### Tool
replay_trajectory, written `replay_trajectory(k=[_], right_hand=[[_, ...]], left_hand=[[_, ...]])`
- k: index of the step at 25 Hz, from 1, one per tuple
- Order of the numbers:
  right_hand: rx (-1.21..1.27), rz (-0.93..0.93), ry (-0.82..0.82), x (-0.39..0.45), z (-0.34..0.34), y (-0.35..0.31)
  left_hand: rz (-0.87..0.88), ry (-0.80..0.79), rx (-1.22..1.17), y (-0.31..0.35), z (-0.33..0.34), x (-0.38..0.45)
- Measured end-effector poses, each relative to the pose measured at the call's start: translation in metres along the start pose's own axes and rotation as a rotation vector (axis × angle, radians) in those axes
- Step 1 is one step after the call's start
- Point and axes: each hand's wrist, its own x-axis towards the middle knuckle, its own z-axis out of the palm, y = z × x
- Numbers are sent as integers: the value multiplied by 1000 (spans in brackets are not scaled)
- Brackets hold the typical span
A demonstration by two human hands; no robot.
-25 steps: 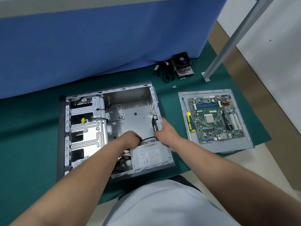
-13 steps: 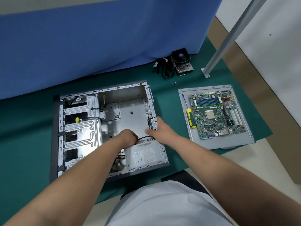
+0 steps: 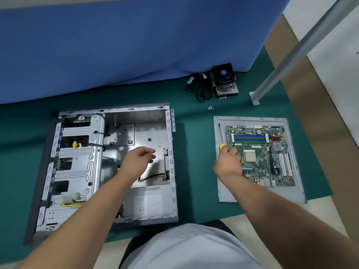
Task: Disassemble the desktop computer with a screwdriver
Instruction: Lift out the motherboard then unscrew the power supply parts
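The open desktop case (image 3: pixel 77 169) lies on its side on the green mat, its power supply (image 3: pixel 149 202) in the near right corner. My left hand (image 3: pixel 138 158) hovers over the bare case floor with relaxed fingers and holds nothing. To the right, the grey side panel (image 3: pixel 258 195) carries the removed motherboard (image 3: pixel 260 156). My right hand (image 3: pixel 228 162) rests on that panel's left part and covers the yellow handle of the screwdriver (image 3: pixel 220 135), fingers curled round it; only the handle's tip and the shaft show.
A CPU cooler with fan (image 3: pixel 223 79) and a bundle of black cables (image 3: pixel 200 87) lie at the back by the blue curtain (image 3: pixel 124 47). Small loose screws (image 3: pixel 210 108) sit near them. A slanted metal post (image 3: pixel 303 45) stands at right. Beyond the mat's right edge is bare floor.
My right hand left the case's right wall and moved right onto the screwdriver handle on the side panel. My left hand lifted off the black cable near the power supply.
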Motion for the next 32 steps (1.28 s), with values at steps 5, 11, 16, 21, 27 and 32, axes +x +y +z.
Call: replay_trajectory(k=[5,11,16,21,27,32], right_hand=[[17,51,2,9,0,5],[907,168,-40,-25,-16,4],[1142,-160,-52,-71,-44,-34],[982,-398,-178,-97,-63,-59],[1006,-430,-252,-86,-88,-66],[1717,-100,-183,-76,-82,-91]], left_hand=[[28,59,-118,0,4,-10],[119,50,-180,1,0,-11],[208,-137,-357,20,-1,-9],[216,-203,-745,30,-8,-11],[114,-197,-799,14,-30,-16],[19,-279,-691,11,-21,-22]])
